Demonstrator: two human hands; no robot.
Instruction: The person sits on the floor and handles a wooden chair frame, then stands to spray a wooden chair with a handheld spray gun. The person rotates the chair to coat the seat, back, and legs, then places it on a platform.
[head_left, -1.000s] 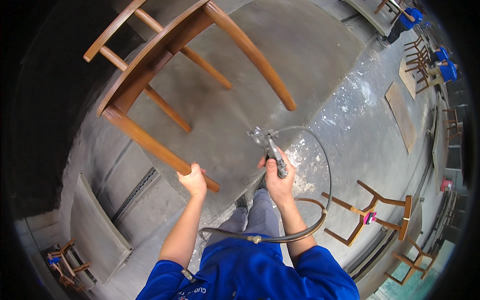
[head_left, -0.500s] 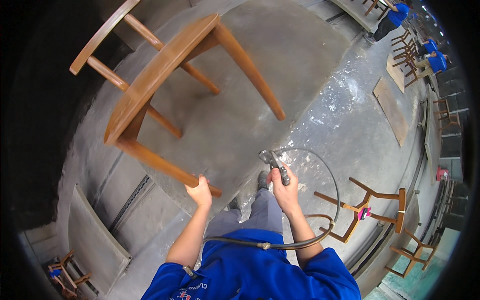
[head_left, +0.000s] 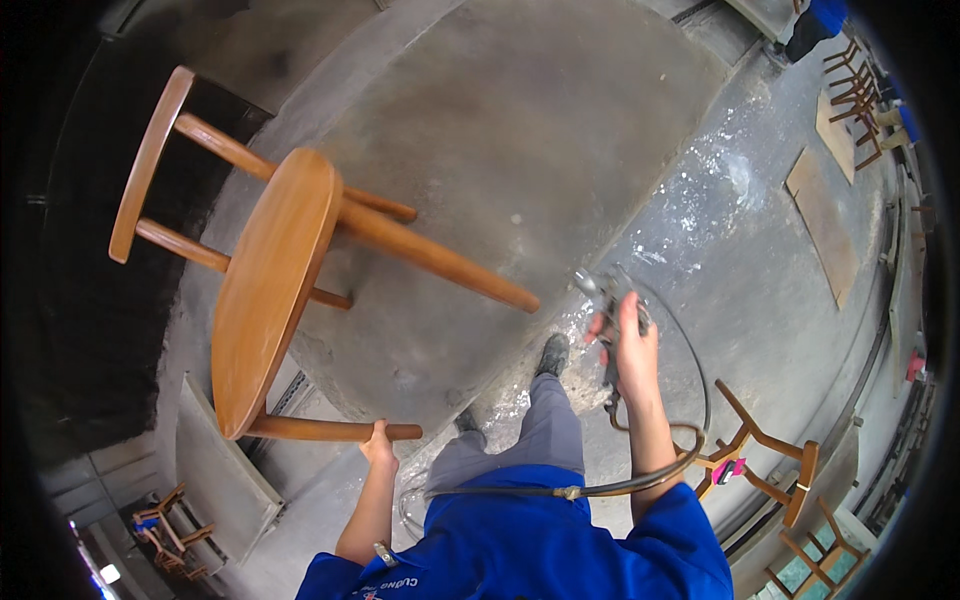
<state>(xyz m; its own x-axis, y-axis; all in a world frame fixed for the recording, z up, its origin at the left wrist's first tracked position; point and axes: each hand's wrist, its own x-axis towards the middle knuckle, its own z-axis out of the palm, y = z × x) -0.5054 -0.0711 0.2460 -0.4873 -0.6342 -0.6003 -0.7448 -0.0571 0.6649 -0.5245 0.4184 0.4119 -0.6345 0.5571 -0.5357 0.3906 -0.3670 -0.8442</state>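
A brown wooden chair (head_left: 275, 290) is tilted on its side at my left, its seat and backrest turned toward the left. My left hand (head_left: 379, 446) is closed round the lower end of one front leg. The other front leg points toward my right side. In my right hand (head_left: 637, 350) is a metal spray gun (head_left: 602, 290), slightly blurred and pointed up and left, apart from the chair. A thin hose (head_left: 690, 345) loops from the gun, and a thicker hose (head_left: 520, 491) runs across my waist.
At right stand more wooden chairs (head_left: 797, 480), one with a pink item (head_left: 728, 471) on it. Flat boards (head_left: 825, 235) lie on the stained floor farther off. Another chair (head_left: 170, 530) is at lower left, by a large panel (head_left: 215, 470). Co-workers in blue (head_left: 828, 15) are at upper right.
The chair has rotated in my left hand, showing more of its seat's flat face, and its seat is lower. My right hand and the spray gun have moved right and slightly away.
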